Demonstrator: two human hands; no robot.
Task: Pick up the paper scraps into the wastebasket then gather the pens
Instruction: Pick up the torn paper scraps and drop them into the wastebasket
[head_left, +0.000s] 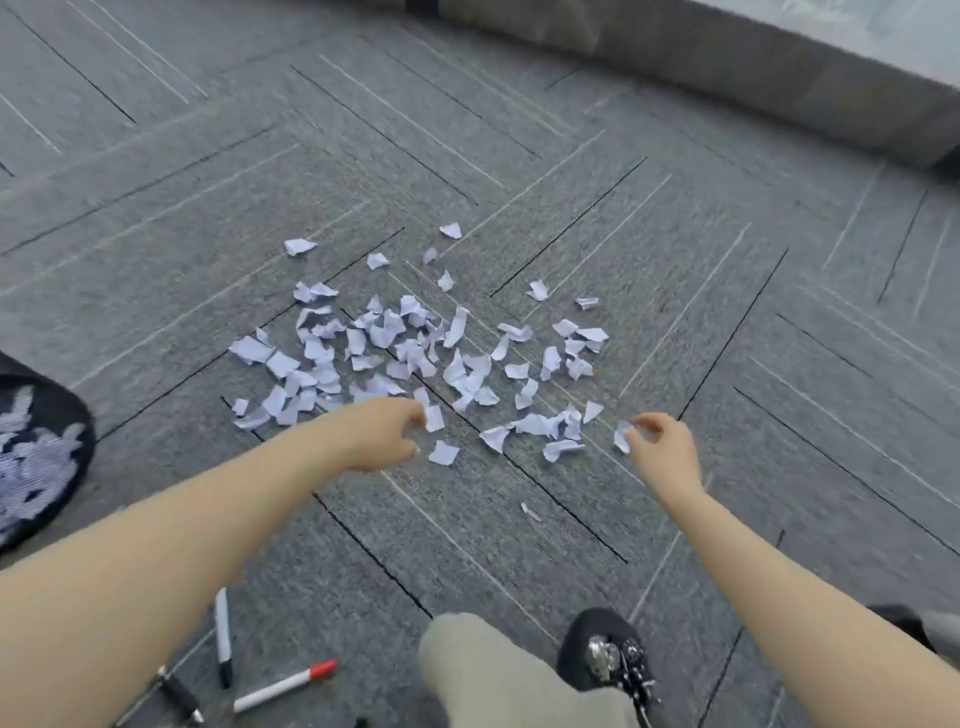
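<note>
White paper scraps (415, 358) litter mid-frame carpet; I see left hand (382, 434) pinching one scrap, right hand (657, 441) pinching another; pens (249, 670) lower left.

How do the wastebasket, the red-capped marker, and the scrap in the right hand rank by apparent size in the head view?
1. wastebasket, though cut off by the frame edge.
2. red-capped marker.
3. scrap pinched by the right hand.
</note>
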